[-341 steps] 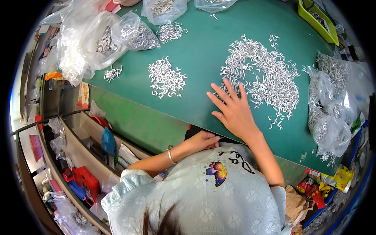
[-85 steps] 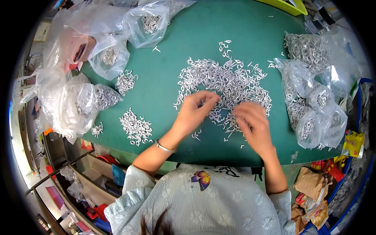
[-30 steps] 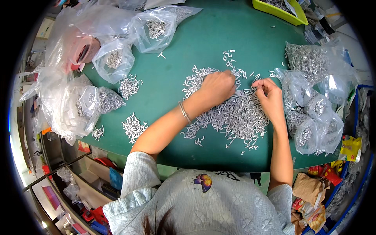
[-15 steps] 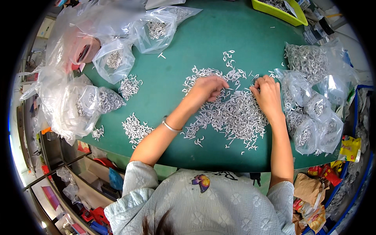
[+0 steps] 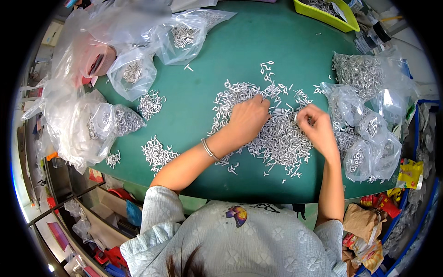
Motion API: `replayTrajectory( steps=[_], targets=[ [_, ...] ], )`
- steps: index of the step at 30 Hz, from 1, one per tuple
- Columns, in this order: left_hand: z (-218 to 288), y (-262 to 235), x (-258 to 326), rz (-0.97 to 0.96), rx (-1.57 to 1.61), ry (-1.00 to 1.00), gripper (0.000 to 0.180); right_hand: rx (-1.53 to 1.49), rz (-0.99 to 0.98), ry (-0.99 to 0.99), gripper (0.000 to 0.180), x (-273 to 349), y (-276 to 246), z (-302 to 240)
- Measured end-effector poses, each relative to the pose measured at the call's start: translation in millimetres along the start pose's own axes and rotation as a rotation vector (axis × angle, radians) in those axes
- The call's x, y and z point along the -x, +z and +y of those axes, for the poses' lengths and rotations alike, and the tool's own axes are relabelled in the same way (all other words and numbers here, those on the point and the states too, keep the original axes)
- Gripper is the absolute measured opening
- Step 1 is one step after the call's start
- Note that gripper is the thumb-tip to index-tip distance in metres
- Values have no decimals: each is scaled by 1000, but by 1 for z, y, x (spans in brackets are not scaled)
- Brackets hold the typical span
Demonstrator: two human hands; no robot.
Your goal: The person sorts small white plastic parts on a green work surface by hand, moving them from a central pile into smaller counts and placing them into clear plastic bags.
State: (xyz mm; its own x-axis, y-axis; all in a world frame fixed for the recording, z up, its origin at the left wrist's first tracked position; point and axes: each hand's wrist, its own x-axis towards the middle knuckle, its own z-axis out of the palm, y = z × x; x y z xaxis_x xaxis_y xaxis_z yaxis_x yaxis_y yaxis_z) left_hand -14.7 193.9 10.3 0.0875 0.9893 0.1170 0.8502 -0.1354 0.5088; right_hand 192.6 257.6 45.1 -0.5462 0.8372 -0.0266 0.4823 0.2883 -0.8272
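A broad pile of small silver metal pieces (image 5: 281, 147), many of them curved like hooks, is spread over the green table (image 5: 207, 51). My left hand (image 5: 249, 118), a bangle on its wrist, is over the pile's middle with the back of the hand up. Its fingers are curled together, and whatever sits at the fingertips is hidden. On the pile's right side my right hand (image 5: 319, 128) is closed in a pinch. A small pale metal piece (image 5: 296, 118) shows at its fingertips. Beyond my hands lies a little cluster of pieces (image 5: 266, 71).
Clear plastic bags of metal pieces stand at left (image 5: 127, 119) and right (image 5: 360, 74). Two smaller heaps (image 5: 151, 104) (image 5: 158, 152) lie left of my arm. A yellow-green tray (image 5: 330, 17) is at the far right, near a dark-lidded jar (image 5: 371, 37).
My left hand has turned and come slightly nearer and to the right over the pile. The right hand has drawn back toward me, lifting into a pinch.
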Motion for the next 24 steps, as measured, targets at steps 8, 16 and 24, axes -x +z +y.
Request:
replayTrajectory(
  steps=[8, 16, 24],
  targets=[
    [2, 1, 0, -12, -20, 7, 14, -621, -101, 192, 8, 15, 10, -1],
    [-4, 2, -7, 4, 200, -33, 8, -692, -194, 188, 6, 18, 13, 3],
    [8, -6, 7, -587, 1877, -788, 19, -189, 0, -207, 6, 9, 30, -33]
  ],
)
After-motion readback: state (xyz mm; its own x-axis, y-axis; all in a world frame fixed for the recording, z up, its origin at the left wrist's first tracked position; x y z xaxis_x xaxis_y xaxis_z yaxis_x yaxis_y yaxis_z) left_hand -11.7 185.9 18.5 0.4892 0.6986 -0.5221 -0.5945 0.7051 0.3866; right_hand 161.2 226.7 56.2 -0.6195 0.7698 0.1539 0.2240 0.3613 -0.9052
